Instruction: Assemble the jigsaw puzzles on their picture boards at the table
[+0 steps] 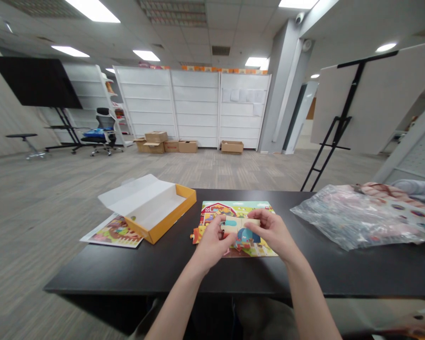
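Over a colourful farm picture board [214,208], both hands hold light-coloured puzzle pieces together at its middle. My left hand [212,243] is closed on the left puzzle piece [231,225], which carries a teal shape. With thumb and fingers, my right hand [274,232] pinches the right puzzle piece [248,233], printed with a blue animal-like figure. The two pieces meet edge to edge; I cannot tell whether they are locked. Loose orange puzzle pieces [197,235] lie at the board's left edge, partly behind my left hand.
An open yellow box [173,212] with a white lid stands left on the black table [156,269], over a printed picture sheet [115,231]. At the right lies a clear plastic bag [343,217] of soft-looking things. Beyond are cardboard boxes [156,141] and a stand [335,130].
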Available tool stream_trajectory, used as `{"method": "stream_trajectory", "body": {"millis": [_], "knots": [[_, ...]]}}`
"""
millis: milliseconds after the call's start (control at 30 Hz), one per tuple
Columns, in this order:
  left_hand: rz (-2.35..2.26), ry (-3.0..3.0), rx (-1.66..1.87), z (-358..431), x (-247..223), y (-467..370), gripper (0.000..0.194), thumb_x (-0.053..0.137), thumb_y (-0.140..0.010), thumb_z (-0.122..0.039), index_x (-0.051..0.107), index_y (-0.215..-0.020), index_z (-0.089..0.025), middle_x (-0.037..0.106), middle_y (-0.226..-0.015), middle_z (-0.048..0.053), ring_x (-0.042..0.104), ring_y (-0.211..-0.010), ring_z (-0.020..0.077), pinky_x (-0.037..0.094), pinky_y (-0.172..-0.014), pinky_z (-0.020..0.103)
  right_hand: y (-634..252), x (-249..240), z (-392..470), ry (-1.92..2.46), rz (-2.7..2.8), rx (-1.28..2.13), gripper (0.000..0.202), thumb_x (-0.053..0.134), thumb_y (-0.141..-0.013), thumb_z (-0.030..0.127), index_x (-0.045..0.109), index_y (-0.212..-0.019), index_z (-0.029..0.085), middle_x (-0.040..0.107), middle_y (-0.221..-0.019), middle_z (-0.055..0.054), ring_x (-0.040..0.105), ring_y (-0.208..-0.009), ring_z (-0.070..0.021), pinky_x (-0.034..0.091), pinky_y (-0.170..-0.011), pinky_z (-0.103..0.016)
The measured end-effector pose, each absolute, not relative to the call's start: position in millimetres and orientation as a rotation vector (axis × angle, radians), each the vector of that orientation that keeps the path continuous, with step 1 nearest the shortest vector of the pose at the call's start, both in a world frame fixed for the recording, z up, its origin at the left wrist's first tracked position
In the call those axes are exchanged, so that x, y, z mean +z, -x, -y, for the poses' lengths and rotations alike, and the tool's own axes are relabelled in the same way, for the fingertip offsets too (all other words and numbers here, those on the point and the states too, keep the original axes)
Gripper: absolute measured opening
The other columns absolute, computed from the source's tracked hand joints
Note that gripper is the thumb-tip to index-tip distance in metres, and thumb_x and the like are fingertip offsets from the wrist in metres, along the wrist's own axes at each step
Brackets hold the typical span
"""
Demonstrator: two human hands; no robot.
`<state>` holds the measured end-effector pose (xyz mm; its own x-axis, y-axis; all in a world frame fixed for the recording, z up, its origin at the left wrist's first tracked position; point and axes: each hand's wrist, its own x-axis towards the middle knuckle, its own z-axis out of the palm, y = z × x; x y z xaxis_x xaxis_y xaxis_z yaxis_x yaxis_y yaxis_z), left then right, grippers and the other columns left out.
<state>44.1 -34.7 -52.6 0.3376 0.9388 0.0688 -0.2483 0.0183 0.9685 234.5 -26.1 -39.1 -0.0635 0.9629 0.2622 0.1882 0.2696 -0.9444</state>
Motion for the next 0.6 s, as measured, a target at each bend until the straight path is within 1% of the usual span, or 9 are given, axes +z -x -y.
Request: {"method": "stream_trajectory", "body": {"millis": [133, 300, 333, 400, 500, 600], "knots": [[-0.752, -1.186, 1.113, 33.2, -51.6, -47.4, 0.045, 0.078, -0.074, -0.032, 0.048, -0.105, -0.02, 0.065, -0.076, -0.003, 0.05, -0.044, 0.0039, 0.033, -0.037, 0.013, -238.4, -41.9, 24.3, 1.129, 1.478, 0.919, 0.038, 0.078, -0.075, 0.048, 0.065, -0.095, 0.018, 0.068, -0.086, -0.005, 0.063, -0.073, -0.0176, 0.051, -0.065, -0.03], [-0.774, -1.143, 1.09, 33.2, -49.8, -50.6, 0.05, 0.081, -0.071, -0.04, 0.046, -0.101, -0.021, 0.06, -0.065, -0.007, 0.039, -0.034, 0.0027, 0.028, -0.031, 0.015, -237.4, -47.5, 21.6, 1.165, 1.496, 0.877, 0.034, 0.076, -0.077, 0.046, 0.066, -0.094, 0.018, 0.069, -0.089, -0.005, 0.063, -0.075, -0.0177, 0.05, -0.066, -0.03], [-0.775, -1.144, 1.089, 33.0, -50.3, -50.7, 0.05, 0.081, -0.07, -0.041, 0.046, -0.101, -0.021, 0.06, -0.065, -0.007, 0.039, -0.034, 0.0028, 0.028, -0.031, 0.015, -236.8, -47.9, 21.3, 1.171, 1.493, 0.877, 0.034, 0.077, -0.076, 0.045, 0.066, -0.095, 0.019, 0.069, -0.091, -0.005, 0.063, -0.076, -0.0178, 0.05, -0.067, -0.03], [-0.786, -1.158, 1.099, 32.2, -52.3, -50.2, 0.05, 0.081, -0.071, -0.041, 0.047, -0.1, -0.021, 0.062, -0.067, -0.006, 0.045, -0.038, 0.0044, 0.032, -0.033, 0.015, -235.1, -47.4, 21.3, 1.167, 1.49, 0.888, 0.034, 0.077, -0.076, 0.045, 0.066, -0.095, 0.019, 0.069, -0.092, -0.005, 0.063, -0.077, -0.0179, 0.051, -0.068, -0.03], [-0.812, -1.181, 1.147, 30.2, -55.9, -48.6, 0.047, 0.08, -0.073, -0.041, 0.049, -0.1, -0.02, 0.063, -0.068, -0.004, 0.057, -0.047, 0.0084, 0.043, -0.041, 0.017, -231.8, -43.2, 22.8, 1.141, 1.475, 0.937, 0.034, 0.079, -0.074, 0.045, 0.066, -0.093, 0.018, 0.069, -0.09, -0.005, 0.063, -0.076, -0.0172, 0.05, -0.066, -0.029], [-0.819, -1.197, 1.167, 27.8, -57.9, -47.8, 0.044, 0.079, -0.075, -0.041, 0.051, -0.102, -0.02, 0.063, -0.067, -0.005, 0.059, -0.049, 0.0096, 0.049, -0.047, 0.02, -230.0, -38.8, 24.6, 1.098, 1.44, 1.018, 0.038, 0.08, -0.073, 0.048, 0.067, -0.093, 0.019, 0.07, -0.088, -0.004, 0.064, -0.074, -0.0169, 0.051, -0.065, -0.028]]}}
